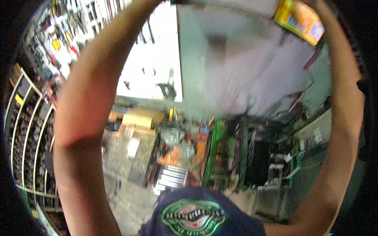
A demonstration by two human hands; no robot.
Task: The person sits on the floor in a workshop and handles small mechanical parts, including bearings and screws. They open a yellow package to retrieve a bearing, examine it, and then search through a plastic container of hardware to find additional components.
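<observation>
Both my arms are raised and reach up past the top of the picture. My left forearm [136,29] leaves the view at the top edge, so my left hand is out of sight. Only a dark, blurred sliver of my right hand [313,3] shows at the top right, its fingers cut off. Right beside it is a yellow and orange box [300,23], tilted. Whether my fingers grip this box is hidden. A pale, long-edged thing [248,5] lies along the top edge, left of the box, too blurred to name.
A white tool board [157,59] hung with many tools fills the left wall. A rack of small dark parts [29,145] stands far left. Below are a workbench [132,157], round ribbed metal parts [179,143], a green metal frame [214,153] and dark machinery [258,161].
</observation>
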